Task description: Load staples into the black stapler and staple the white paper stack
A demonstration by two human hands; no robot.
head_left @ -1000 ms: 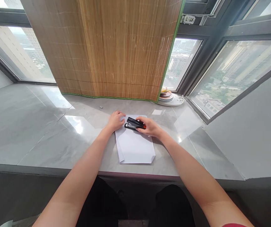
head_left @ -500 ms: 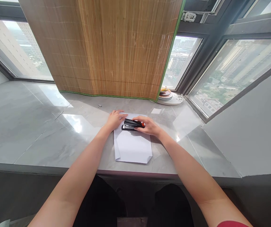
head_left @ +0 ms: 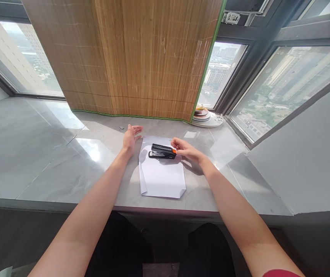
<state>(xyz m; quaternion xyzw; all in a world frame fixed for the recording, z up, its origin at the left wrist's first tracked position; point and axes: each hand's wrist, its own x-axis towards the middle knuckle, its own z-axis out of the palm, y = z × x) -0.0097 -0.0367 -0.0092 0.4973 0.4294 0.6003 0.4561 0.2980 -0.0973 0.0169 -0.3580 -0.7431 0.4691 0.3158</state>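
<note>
A black stapler with an orange end lies across the upper part of a white sheet of paper on the grey stone sill. The paper has folded corners at its near edge. My right hand hovers just right of the stapler's orange end, fingers loosely apart, holding nothing. My left hand is lifted off the paper to the left of the stapler, palm open and fingers spread.
A bamboo blind hangs against the window behind the sill. A stack of plates sits at the back right corner. Small bits, perhaps staples, lie on the sill beyond my left hand. A small paper scrap lies nearby.
Both hands have let go: the left lifted off the paper and moved back-left, the right drew off the stapler to its right. The stapler stays on the paper.
</note>
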